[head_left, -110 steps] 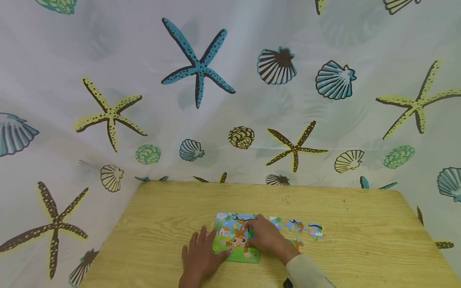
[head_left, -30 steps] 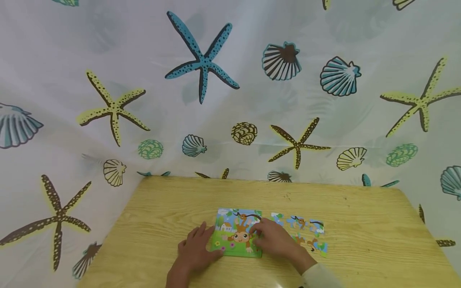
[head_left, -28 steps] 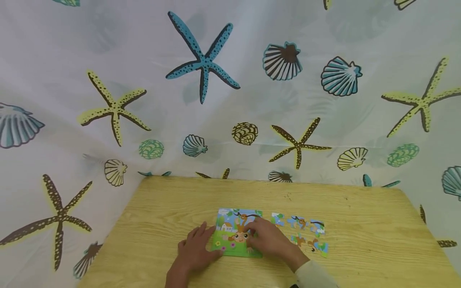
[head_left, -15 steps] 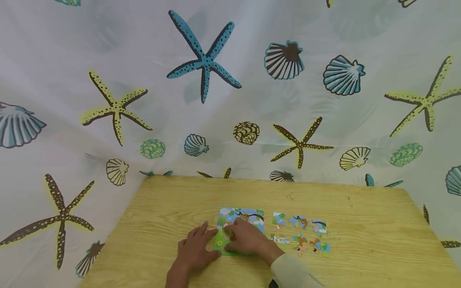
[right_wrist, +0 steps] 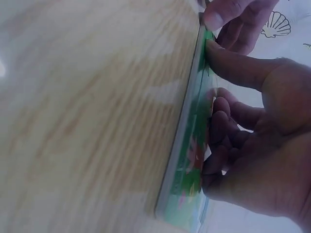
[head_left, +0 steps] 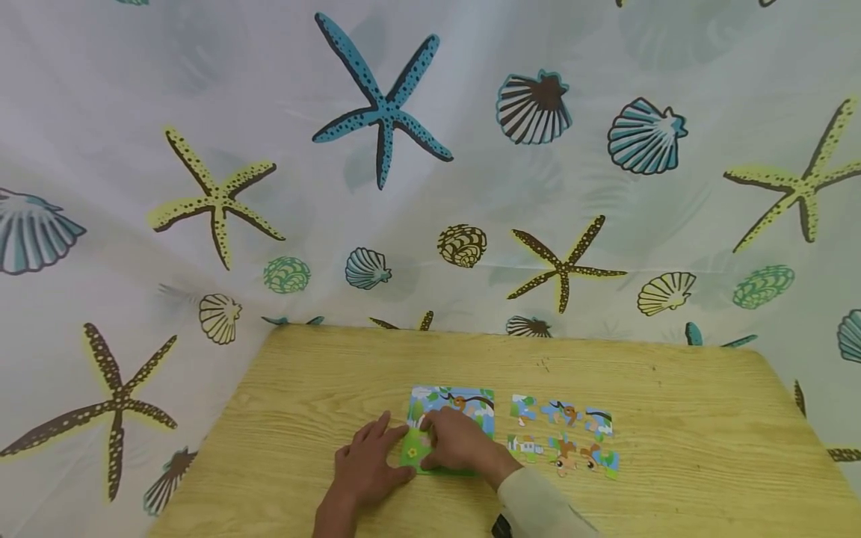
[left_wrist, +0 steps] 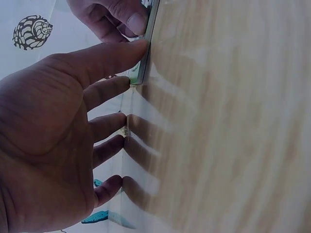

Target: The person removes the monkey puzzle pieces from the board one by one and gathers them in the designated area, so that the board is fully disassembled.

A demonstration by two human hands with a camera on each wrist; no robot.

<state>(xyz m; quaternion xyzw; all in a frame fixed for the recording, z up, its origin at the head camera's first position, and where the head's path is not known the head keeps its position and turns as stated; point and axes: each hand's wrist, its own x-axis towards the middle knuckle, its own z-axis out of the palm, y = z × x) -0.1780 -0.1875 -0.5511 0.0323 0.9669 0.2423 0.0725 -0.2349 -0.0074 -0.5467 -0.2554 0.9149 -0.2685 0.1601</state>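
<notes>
A flat jigsaw puzzle point(head_left: 430, 398) with a cartoon picture lies on the wooden table; sky and branch show at its top, green at its lower left. My left hand point(head_left: 366, 465) is spread at its left side, thumb and index fingertip touching the puzzle's edge point(left_wrist: 145, 63) in the left wrist view. Over the lower middle of the picture is my right hand point(head_left: 463, 442), hiding much of it. Its thumb touches the green end, and its other fingers bend onto the puzzle's face point(right_wrist: 187, 167). Whether a piece is pinched there is hidden.
Right of the puzzle, several loose pieces lie in two rows, among them a house piece point(head_left: 525, 446), a branch piece point(head_left: 599, 423) and a piece with an eye point(head_left: 602, 461). A curtain point(head_left: 403, 217) printed with starfish and shells hangs behind the table point(head_left: 323, 373).
My right hand has moved left across the puzzle, uncovering the house piece. An eye piece appeared at the right between the first two frames. My left hand stays at the puzzle's left edge.
</notes>
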